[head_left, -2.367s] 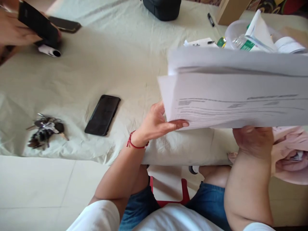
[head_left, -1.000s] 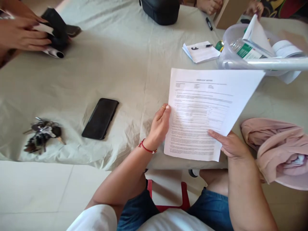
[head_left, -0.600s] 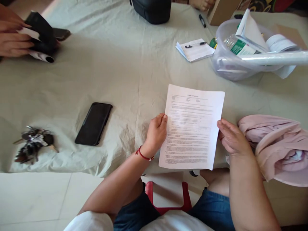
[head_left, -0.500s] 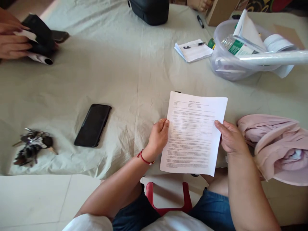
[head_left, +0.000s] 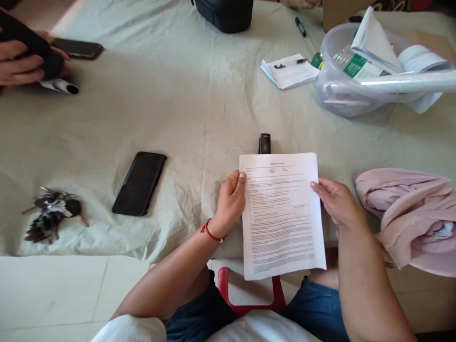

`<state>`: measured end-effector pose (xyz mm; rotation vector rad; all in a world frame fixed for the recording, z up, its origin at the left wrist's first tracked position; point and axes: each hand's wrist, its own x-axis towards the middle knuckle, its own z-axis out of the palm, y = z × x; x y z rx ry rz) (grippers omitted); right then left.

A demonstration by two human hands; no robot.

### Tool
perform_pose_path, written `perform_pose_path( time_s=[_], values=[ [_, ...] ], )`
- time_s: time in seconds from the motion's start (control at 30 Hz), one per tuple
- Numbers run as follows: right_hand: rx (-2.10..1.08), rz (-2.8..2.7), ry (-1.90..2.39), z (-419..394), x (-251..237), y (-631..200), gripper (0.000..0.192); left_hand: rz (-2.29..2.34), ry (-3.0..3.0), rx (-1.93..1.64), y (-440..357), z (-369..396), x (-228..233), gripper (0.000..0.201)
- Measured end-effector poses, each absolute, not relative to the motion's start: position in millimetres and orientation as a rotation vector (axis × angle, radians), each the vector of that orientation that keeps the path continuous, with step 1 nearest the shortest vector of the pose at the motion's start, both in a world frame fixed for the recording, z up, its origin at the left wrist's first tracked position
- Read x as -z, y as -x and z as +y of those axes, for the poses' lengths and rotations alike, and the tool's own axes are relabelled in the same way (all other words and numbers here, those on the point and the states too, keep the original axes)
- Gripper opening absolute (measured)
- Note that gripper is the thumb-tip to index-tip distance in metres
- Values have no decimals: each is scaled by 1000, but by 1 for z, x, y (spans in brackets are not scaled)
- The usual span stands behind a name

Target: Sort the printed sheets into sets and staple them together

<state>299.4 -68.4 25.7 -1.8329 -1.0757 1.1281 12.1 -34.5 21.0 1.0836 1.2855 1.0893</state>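
Observation:
A small stack of printed paper sheets (head_left: 281, 218) is held up in front of me, over the table's near edge. My left hand (head_left: 231, 197) pinches its left edge, thumb on top, a red string bracelet at the wrist. On the right edge, my right hand (head_left: 335, 199) grips the sheets with the thumb on the printed face. Just past the top edge of the paper lies a black stapler (head_left: 264, 143), its near part hidden under the sheets.
A black phone (head_left: 139, 183) and a key bunch (head_left: 53, 213) lie to the left. Far left, another person's hand (head_left: 21, 64) holds a black object. Right are a clear plastic basket (head_left: 342, 102), a notepad (head_left: 292, 76) with a pen, and pink cloth (head_left: 409, 213). A black case (head_left: 224, 14) stands behind.
The paper has moved left and toward me and turned slightly, uncovering more of the stapler. Both my hands still hold it. The other person's black object has shifted left.

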Motion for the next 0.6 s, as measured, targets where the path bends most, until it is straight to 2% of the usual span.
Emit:
perform_pose_path(
  time_s=[0.1,0.17,0.27,0.43,0.6],
  values=[
    [-499,-1187,1945,-69,-37,-300,55,1201,-1071,-1031,-14,-43,-25,54],
    [-305,-1267,1869,-73,-56,-289,42,1148,-1075,-990,-17,-48,-25,57],
    [-236,-1543,1759,-75,-85,-258,28,1090,-1084,-931,-24,-54,-22,60],
    [-219,-2035,1682,-59,-96,-219,40,1012,-1090,-868,-34,-61,-11,58],
    [-253,-2266,1881,-46,-87,-210,40,1045,-1190,-977,-38,-62,-5,53]
  ],
)
